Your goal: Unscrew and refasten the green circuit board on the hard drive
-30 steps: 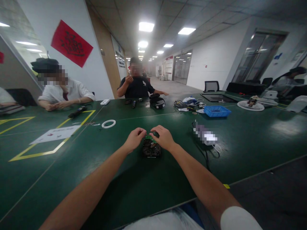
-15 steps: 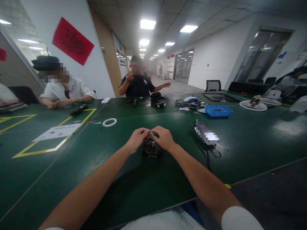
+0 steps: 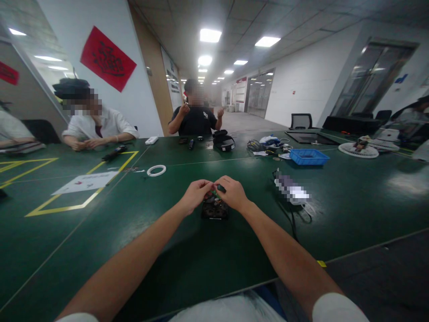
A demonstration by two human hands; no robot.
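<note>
My left hand (image 3: 196, 195) is closed in a pinch above a small black case (image 3: 214, 211) on the green table. Whatever lies between its fingertips is too small to make out. My right hand (image 3: 233, 192) grips a short dark tool handle (image 3: 221, 188); the rest of that tool is hidden by the fingers. The fingertips of both hands meet over the far end of the case, where bits of green and red show. The case lies flat, its near half uncovered and showing dark, uneven contents.
A white ring (image 3: 156, 171) and a printed sheet (image 3: 85, 182) lie to the left. On the right are a blurred-out device (image 3: 291, 188) with a cord and a blue tray (image 3: 309, 156). A black pouch (image 3: 224, 141) sits ahead. Two people (image 3: 193, 116) are seated opposite.
My view has turned slightly left, so everything shifts a little to the right. Both hands stay over the case. The person opposite has raised one hand.
</note>
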